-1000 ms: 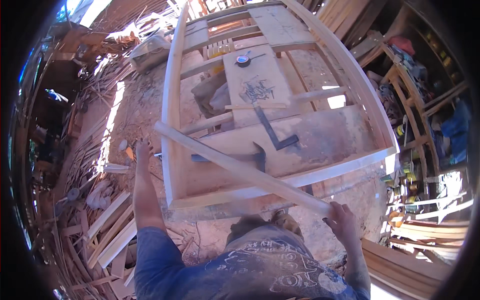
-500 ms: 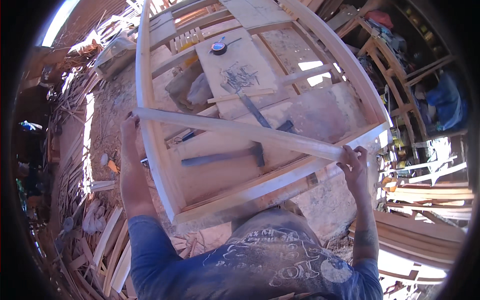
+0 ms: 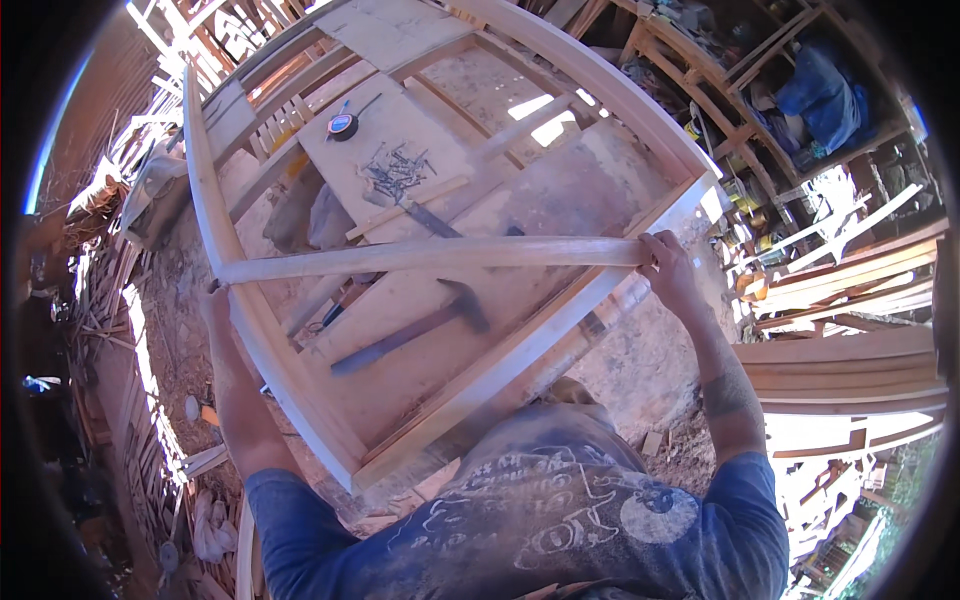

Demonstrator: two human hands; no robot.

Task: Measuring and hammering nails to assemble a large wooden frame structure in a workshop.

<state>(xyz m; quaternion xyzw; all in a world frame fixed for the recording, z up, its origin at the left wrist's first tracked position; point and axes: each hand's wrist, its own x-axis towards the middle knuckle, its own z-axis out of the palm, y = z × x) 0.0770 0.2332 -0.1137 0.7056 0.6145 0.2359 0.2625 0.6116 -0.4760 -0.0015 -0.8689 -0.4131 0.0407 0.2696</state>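
Wooden batten (image 3: 430,257) is crossing the frame (image 3: 208,200), right grip (image 3: 672,268) clutching it, left grip (image 3: 217,306) unreadable; one slipping end could be skewing it.

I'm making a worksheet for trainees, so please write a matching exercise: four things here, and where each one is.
1. Nails
2. Blue bundle
3. Right hand
4. Wooden strip

A. Gripping the strip's right end
B. Heaped on a board
C. Spanning over the wooden frame
D. At the picture's upper right

Pairs: 1-B, 2-D, 3-A, 4-C
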